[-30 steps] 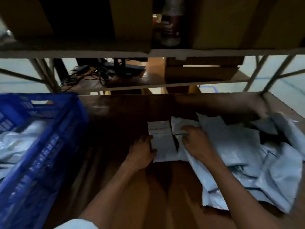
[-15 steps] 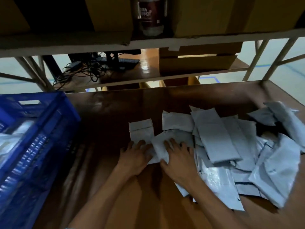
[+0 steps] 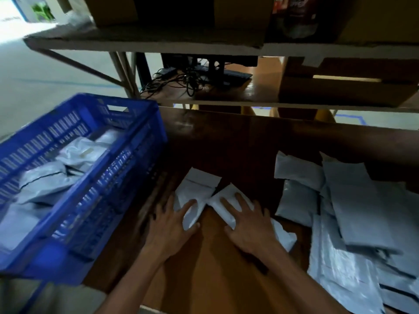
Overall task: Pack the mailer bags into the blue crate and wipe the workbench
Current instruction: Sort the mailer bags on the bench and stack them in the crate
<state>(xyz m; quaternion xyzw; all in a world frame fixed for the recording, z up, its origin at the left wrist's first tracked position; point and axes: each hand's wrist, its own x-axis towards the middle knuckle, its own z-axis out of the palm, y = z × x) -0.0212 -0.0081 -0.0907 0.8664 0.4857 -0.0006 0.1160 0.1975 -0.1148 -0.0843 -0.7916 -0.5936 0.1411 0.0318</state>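
Two small white mailer bags lie in the middle of the brown workbench [image 3: 226, 268]. My left hand [image 3: 172, 225] rests on the left bag [image 3: 195, 189], its thumb hooked under the bag's near edge. My right hand [image 3: 249, 223] lies flat with spread fingers on the right bag [image 3: 229, 198]. The blue crate [image 3: 90, 196] stands at the left and holds several grey mailer bags [image 3: 56, 175]. A loose pile of grey mailer bags [image 3: 353, 214] covers the bench's right side.
A low shelf [image 3: 204, 44] overhangs the bench with cardboard boxes and a dark bottle [image 3: 297, 17] on it. Behind the bench a lower shelf carries tangled black cables [image 3: 179, 80] and a cardboard box [image 3: 344, 87]. The crate overhangs the bench's left edge.
Both hands have pulled two white bags toward me and to the left, away from the grey pile. The view has swung left, bringing the crate's inside into sight.
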